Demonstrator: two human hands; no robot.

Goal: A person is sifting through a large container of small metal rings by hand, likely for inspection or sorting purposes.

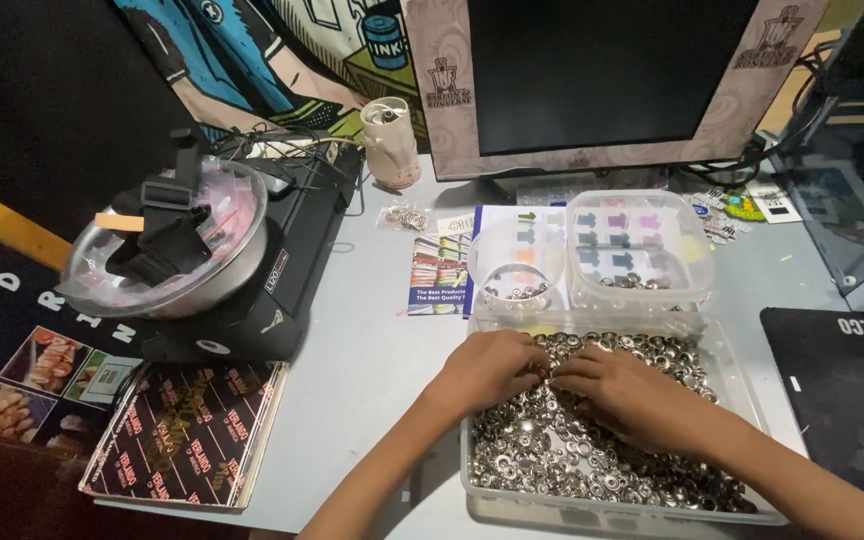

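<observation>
Head view: both hands are working inside a clear plastic tray (472, 470) sitting at the near edge of a grey table (372, 350). The tray is holding a thick layer of small silver metal snap parts (552, 450), round and ring-shaped, covering its whole floor.

The left hand (487, 365) is resting over the tray's far-left corner, fingers curled down into the pile. The right hand (617, 390) is lying flat-ish over the middle of the pile, fingers pointing left. Fingertips of both hands are meeting near the top centre of the tray, pressed together around something small; cannot tell exactly which piece is being pinched, fingers are hiding it.

Just behind the tray, a small round clear tub (512, 262) is holding a thin scatter of the same silver parts at its bottom. Beside it on the right, a bigger clear rectangular tub (687, 255) is holding a small heap of parts near its front wall; coloured printed sheets are showing through both tubs.

Left of the table, a steel bowl (242, 250) is sitting on a black machine (292, 270), holding pink-tinted plastic bits and a black strap clip. A pale cup (389, 140) is standing near a monitor (602, 80). A small clear bag of silver parts (407, 215) is lying in front of the cup.
</observation>
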